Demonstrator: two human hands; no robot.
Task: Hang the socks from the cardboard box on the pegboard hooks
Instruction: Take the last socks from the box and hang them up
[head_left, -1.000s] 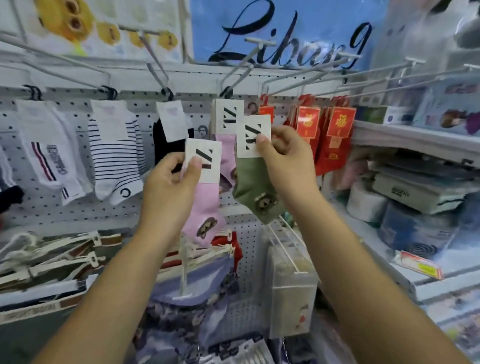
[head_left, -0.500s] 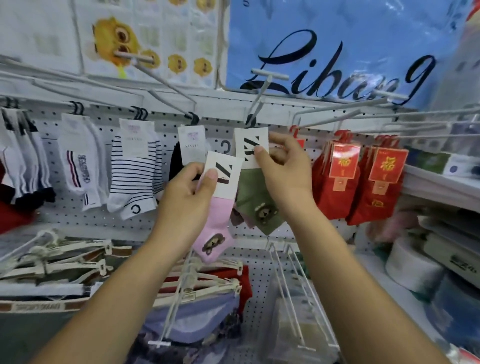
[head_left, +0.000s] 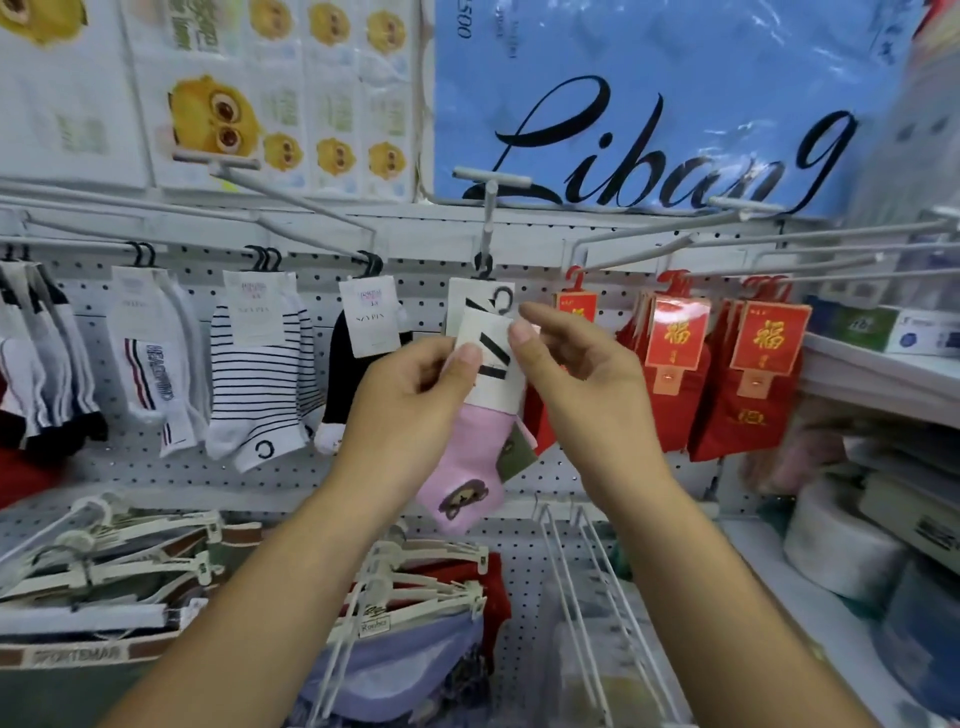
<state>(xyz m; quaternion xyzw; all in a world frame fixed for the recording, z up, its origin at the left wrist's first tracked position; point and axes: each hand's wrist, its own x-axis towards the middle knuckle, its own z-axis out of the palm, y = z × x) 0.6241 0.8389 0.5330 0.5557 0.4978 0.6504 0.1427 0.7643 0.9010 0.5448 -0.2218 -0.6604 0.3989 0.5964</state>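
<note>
Pink socks with a bear patch hang in my left hand, whose fingers pinch their white card just below a pegboard hook. My right hand meets the card's top corner; I cannot tell whether it grips. Green socks behind are mostly hidden.

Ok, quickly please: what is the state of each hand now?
Left hand: holds the pink sock by its card.
Right hand: at the card's edge; whether it grips cannot be told.
</note>
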